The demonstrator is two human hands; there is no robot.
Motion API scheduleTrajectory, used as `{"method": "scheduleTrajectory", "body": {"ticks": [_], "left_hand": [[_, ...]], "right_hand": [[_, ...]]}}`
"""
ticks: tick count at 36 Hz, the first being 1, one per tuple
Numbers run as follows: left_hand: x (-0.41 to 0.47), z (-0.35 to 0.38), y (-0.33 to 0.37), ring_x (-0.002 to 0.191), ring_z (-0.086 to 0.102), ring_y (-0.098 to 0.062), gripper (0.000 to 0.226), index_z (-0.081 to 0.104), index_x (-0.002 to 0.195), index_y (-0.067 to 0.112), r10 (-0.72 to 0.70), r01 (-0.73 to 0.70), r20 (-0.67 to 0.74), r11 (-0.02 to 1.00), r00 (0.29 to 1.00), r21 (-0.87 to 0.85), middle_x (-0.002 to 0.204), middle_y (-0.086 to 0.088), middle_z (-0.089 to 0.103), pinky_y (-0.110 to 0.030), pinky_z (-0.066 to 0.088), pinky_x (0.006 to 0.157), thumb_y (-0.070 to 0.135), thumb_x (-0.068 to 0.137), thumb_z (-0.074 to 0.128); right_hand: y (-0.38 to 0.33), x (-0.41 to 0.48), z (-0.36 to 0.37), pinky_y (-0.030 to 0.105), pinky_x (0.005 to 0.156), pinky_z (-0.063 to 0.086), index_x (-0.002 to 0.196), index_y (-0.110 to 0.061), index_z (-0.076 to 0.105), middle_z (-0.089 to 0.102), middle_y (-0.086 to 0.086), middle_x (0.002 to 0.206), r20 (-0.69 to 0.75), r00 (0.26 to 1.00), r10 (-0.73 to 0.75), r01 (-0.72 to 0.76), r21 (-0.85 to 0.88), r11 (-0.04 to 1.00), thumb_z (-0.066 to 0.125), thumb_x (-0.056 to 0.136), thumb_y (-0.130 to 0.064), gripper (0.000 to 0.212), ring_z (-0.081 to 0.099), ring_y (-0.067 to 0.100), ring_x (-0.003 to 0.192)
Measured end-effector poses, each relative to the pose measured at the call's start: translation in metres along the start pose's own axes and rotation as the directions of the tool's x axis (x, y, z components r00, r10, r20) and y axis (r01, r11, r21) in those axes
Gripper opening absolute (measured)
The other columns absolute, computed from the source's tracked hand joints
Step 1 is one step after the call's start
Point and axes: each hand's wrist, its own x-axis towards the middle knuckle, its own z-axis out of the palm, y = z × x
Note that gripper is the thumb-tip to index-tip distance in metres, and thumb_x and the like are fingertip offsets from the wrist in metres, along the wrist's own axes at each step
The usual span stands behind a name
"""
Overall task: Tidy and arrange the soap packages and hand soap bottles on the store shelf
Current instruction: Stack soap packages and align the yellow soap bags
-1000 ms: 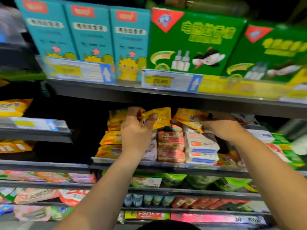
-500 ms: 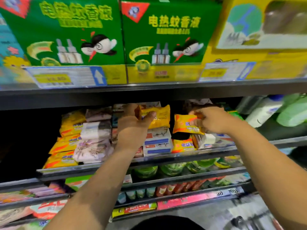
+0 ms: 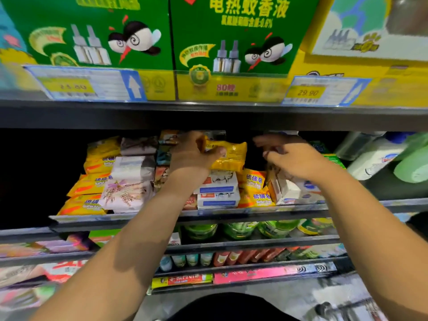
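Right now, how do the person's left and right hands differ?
The left hand grips a yellow soap pack, thumb curled over it; the right hand holds nothing, fingers stretched out. The left hand looks sharp; the right hand is motion-blurred. The left hand is over the white-and-blue soap boxes; the right hand over white packs further right. Both reach into the same shelf.

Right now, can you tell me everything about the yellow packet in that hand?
The yellow packet is a shiny, crinkly wrapper, plastic by the look, with small print too blurred to read. The left hand grips its left end, thumb across the front. It is held roughly level just under the upper shelf, above a stack of white and blue soap boxes. Whether its bottom edge touches the stack I cannot tell.
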Motion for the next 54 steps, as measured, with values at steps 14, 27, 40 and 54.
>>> {"method": "scheduleTrajectory", "body": {"ticks": [14,27,40,54], "left_hand": [[0.008,0.022,0.025,0.105,0.061,-0.009,0.040,0.060,0.112,0.024,0.030,-0.021,0.126,0.997,0.992,-0.074,0.118,0.012,0.065,-0.032,0.049,0.092,0.053,0.086,0.069],[0.001,-0.043,-0.038,0.098,0.063,-0.020,0.012,0.065,0.096,0.030,0.094,-0.095,0.019,0.945,0.995,0.312,0.103,0.003,0.068,-0.028,0.050,0.082,0.042,0.092,0.063],[-0.003,-0.062,-0.062,0.088,0.065,-0.021,0.014,0.065,0.101,0.028,0.083,-0.075,-0.009,0.937,0.997,0.341,0.100,0.003,0.069,-0.031,0.052,0.076,0.039,0.096,0.058],[-0.005,-0.096,-0.115,0.072,0.067,-0.027,0.018,0.071,0.080,0.017,0.284,-0.169,-0.181,0.865,0.942,0.473,0.077,-0.003,0.073,-0.034,0.053,0.068,0.027,0.084,0.056]], "right_hand": [[-0.031,-0.011,-0.011,0.022,0.048,0.024,0.072,-0.027,0.036,0.040,-0.013,0.059,-0.006,0.999,-0.049,0.043,-0.363,0.931,0.057,0.091,-0.060,0.043,0.041,0.008,0.058],[-0.005,0.038,0.019,0.039,0.092,0.046,0.112,-0.020,0.061,0.062,0.009,0.117,0.067,0.998,0.014,0.023,-0.523,0.852,0.055,0.096,-0.041,0.028,0.059,0.030,0.105],[-0.008,0.056,0.048,0.038,0.108,0.038,0.123,-0.026,0.060,0.058,0.001,0.122,0.183,0.982,0.048,0.059,-0.540,0.839,0.050,0.100,-0.030,0.025,0.053,0.027,0.118],[-0.011,0.056,0.041,0.034,0.104,0.044,0.134,-0.031,0.058,0.063,-0.007,0.131,0.292,0.954,0.068,0.071,-0.441,0.895,0.064,0.095,-0.033,0.039,0.059,0.018,0.119]]}}
